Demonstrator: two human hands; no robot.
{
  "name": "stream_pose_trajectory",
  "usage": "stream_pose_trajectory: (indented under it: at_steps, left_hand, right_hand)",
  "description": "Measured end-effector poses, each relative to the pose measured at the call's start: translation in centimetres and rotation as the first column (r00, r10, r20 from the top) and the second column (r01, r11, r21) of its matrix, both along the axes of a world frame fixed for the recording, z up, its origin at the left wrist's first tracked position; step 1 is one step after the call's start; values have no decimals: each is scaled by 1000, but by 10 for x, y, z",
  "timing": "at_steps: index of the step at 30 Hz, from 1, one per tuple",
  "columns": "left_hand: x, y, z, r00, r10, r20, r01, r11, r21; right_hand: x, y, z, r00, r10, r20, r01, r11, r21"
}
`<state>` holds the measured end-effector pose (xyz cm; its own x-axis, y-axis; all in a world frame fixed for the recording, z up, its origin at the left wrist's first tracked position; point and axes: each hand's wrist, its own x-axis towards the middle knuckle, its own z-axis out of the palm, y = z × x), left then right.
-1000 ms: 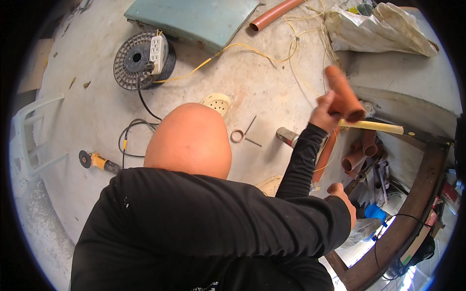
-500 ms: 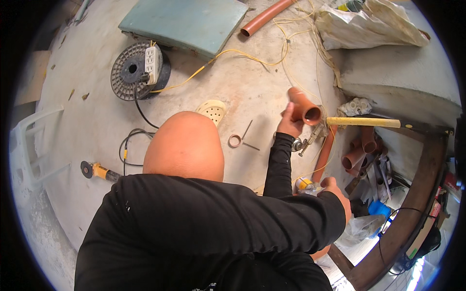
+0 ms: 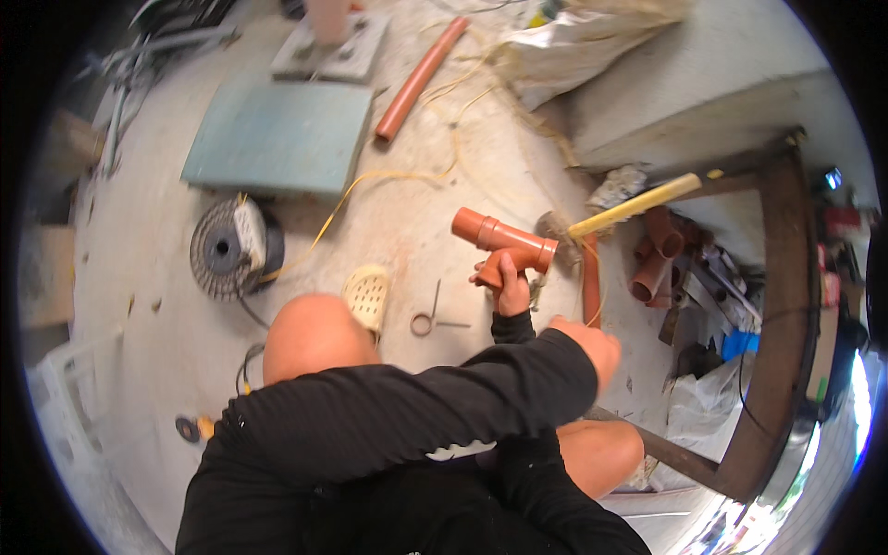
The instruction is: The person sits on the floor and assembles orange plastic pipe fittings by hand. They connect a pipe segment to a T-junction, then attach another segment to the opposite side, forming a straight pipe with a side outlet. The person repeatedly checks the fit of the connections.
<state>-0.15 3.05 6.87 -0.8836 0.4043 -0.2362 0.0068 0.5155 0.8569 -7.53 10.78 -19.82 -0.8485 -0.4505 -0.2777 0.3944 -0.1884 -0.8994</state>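
Right hand [image 3: 512, 290] held branched fitting [image 3: 509, 241], fingers round its branch; left hand [image 3: 597, 351]: fingers, couldn't tell; long pipe [image 3: 423, 79] lay unjoined.

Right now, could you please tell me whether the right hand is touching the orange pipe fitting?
Touching: the head view shows the right hand gripping the orange pipe fitting by its side branch, thumb against the surface.

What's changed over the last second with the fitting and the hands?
The right hand has brought the orange-brown branched pipe fitting leftward and turned it so its side branch and length show. It is still held. Whether the left hand took or released anything can't be made out. The view shifted, but the grey-blue panel and black reel stayed put.
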Motion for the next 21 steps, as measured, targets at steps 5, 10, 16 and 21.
stream_pose_trajectory:
  at_steps: [5,10,16,21]
  left_hand:
    - [-37,-78,27,666,599,-445,-465,800,380]
    - [-55,-143,26,536,829,-163,-635,523,569]
    - [-49,-109,8,741,640,-203,-478,715,510]
    - [-44,-92,16,782,623,16,-401,484,777]
  right_hand:
    - [7,13,142,980,-74,-183,52,991,-120]
    - [9,32,199,965,-14,-262,-68,951,-301]
    - [26,37,230,961,-6,-275,-97,929,-357]
    - [44,29,258,960,-88,-267,21,970,-243]
